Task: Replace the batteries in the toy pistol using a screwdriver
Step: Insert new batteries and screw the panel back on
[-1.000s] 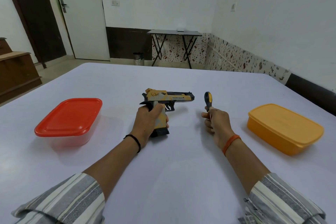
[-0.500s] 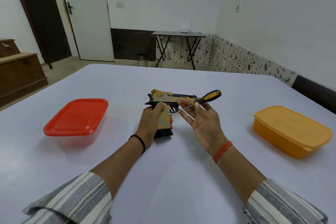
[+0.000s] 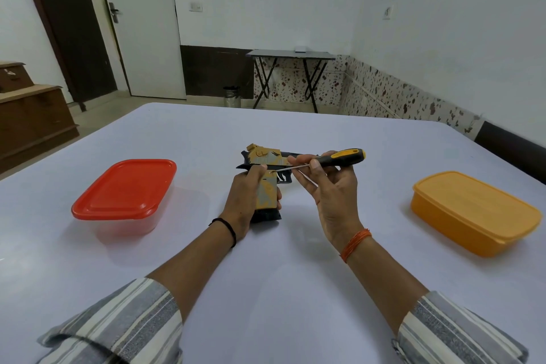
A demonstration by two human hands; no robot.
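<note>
A yellow, grey and black toy pistol (image 3: 267, 161) stands on its grip base on the white table (image 3: 266, 289), barrel pointing right. My left hand (image 3: 246, 201) grips its handle from the left, thumb near the top of the grip. My right hand (image 3: 328, 186) pinches a screwdriver (image 3: 342, 156) with a black and yellow handle. The thin metal shaft points left and its tip touches the upper part of the grip, just right of my left thumb. The far part of the barrel is hidden behind my right fingers.
A clear box with a red lid (image 3: 125, 190) sits to the left of my hands. A closed orange box (image 3: 475, 213) lies to the right. Beyond the table are a folding side table (image 3: 291, 53), a small bin (image 3: 232, 96) and a door.
My right hand turned the screwdriver from upright to lying level, moved left, and brought its tip onto the pistol grip. My left hand kept its hold on the pistol.
</note>
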